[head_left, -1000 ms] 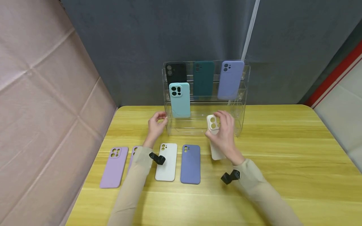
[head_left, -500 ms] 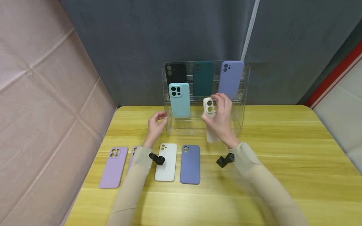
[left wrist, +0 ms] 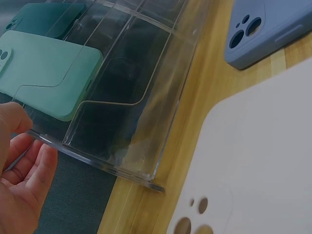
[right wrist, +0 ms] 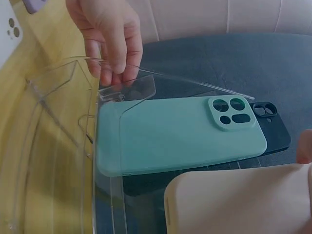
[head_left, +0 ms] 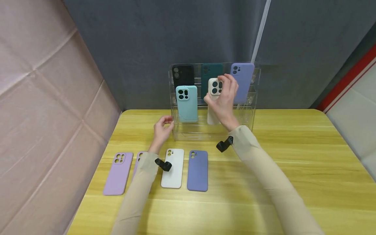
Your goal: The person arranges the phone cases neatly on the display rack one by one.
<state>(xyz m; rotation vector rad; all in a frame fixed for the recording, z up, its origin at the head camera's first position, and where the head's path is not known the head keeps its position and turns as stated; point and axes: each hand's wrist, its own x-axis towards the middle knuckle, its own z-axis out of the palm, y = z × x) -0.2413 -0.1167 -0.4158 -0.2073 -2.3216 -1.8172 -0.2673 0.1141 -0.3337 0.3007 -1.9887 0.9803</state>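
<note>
My right hand [head_left: 224,103] holds a cream phone case [head_left: 213,111] by its upper sides, thumb on one edge and fingers on the other. The case is upright in front of the clear acrylic display stand [head_left: 202,135], beside a mint phone case [head_left: 189,109] on the middle tier. In the right wrist view the cream case [right wrist: 239,202] fills the lower right corner, apart from the mint one. My left hand [head_left: 162,132] grips the stand's left side edge between thumb and fingers; the left wrist view shows those fingers [left wrist: 44,170] around the clear panel.
Black [head_left: 182,76], dark teal [head_left: 208,70] and periwinkle [head_left: 243,81] cases stand on the top tier. On the wooden table lie a lilac case [head_left: 118,174], another partly under my left sleeve, a white case [head_left: 175,173] and a blue-violet case [head_left: 197,171].
My right hand has raised the cream phone case from near the tabletop up and slightly left, to in front of the stand's middle. My left hand has stayed at the stand's edge.
</note>
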